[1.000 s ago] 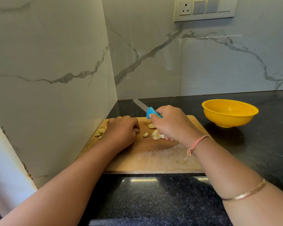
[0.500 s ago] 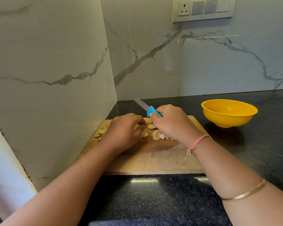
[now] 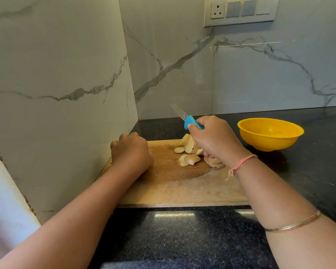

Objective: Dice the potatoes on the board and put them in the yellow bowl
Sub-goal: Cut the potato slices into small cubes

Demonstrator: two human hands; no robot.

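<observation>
Hands first: left hand (image 3: 131, 150) sits at the left end of the board (image 3: 182, 189), knuckles up, fingers curled under. Cannot tell whether anything is held in it. Right hand (image 3: 214, 140) is wrapped tight round the blue handle of the knife (image 3: 188, 121). Blade points up and away to the left, clear of the wood, cutting nothing.

Change over the last second: the left hand reached in towards the middle of the board, then drew back to the left end. It now covers the spot where the small cut bits lay. The loose bit that sat between the two hands is gone from sight, most likely swept left into that pile.

Potato slices (image 3: 188, 150) lie mid-board, just under and left of the right hand. Several still wear skin and look thick. One more chunk is tucked against the heel of that hand.

Yellow bowl (image 3: 270, 133) stands on the black surface (image 3: 182, 239) to the right, apart from the board. Nothing visible inside.

Reading: a tidying pause between cuts. Dicing is partly done and the slices still need chopping. No transfer to the bowl has begun. The cut pile lies at the far end from the bowl, so it faces a carry across the whole board.
</observation>
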